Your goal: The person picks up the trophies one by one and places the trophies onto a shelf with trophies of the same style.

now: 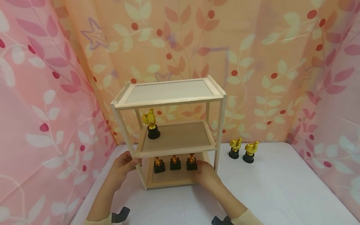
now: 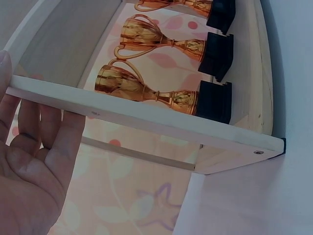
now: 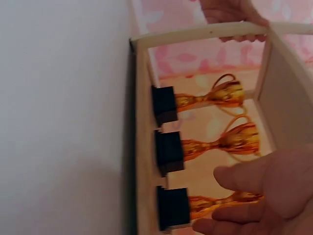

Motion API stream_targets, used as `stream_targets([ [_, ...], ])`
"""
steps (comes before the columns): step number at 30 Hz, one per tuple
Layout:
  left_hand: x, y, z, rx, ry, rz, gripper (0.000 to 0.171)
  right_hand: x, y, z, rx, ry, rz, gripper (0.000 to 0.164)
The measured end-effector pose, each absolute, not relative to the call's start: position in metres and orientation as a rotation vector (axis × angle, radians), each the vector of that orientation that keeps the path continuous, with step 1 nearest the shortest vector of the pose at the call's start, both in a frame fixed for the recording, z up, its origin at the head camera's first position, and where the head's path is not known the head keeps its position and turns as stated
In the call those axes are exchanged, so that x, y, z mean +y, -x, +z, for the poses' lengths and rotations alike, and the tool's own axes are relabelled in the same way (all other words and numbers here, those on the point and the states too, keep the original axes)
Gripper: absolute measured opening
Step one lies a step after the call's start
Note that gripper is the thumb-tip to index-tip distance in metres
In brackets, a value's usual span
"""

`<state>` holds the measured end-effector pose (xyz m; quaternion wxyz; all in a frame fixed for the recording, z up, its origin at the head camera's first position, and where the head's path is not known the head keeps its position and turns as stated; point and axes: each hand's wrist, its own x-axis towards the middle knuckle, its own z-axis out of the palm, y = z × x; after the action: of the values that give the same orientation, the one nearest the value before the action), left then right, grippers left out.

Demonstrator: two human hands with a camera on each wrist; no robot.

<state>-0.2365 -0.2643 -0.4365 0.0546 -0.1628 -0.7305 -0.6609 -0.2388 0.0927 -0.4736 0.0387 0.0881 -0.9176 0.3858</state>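
Observation:
A three-tier wooden shelf rack (image 1: 174,153) stands on the table. My left hand (image 1: 122,167) grips its front left post (image 2: 146,115), thumb in front and fingers behind. Three gold trophy cups with square black bases stand in a row on the bottom tier: a left one (image 1: 159,166), a middle one (image 3: 169,151) and a right one (image 3: 173,208). The middle tier hides their tops in the head view. At the right cup is my right hand (image 1: 207,176), its thumb and fingers extended and apart on either side of the cup.
A gold thumbs-up trophy (image 1: 153,131) stands on the left of the middle tier. Two more thumbs-up trophies, one (image 1: 234,149) beside the other (image 1: 249,153), stand on the white table (image 1: 281,187) right of the rack. Patterned curtains (image 1: 180,40) enclose the back and sides.

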Motion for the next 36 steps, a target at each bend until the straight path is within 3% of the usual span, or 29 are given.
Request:
stream_targets([
  [11, -0.263, 0.238, -0.438, -2.235, 0.471, -2.008, 0.012, 0.110, 0.219, -0.431, -2.832, -0.653, 1.211, 0.035],
  [21, -0.261, 0.235, -0.441, -2.216, 0.487, -2.006, 0.013, 0.156, 0.191, -0.383, -2.767, -1.079, 1.277, 0.031],
  [28, -0.263, 0.233, -0.438, -2.251, 0.436, -1.970, 0.011, 0.192, 0.182, -0.356, -2.570, -1.148, 1.216, 0.028],
  [36, -0.263, 0.234, -0.437, -2.243, 0.452, -1.967, 0.012, 0.229, 0.186, -0.344, -2.337, -1.026, 1.153, 0.035],
])
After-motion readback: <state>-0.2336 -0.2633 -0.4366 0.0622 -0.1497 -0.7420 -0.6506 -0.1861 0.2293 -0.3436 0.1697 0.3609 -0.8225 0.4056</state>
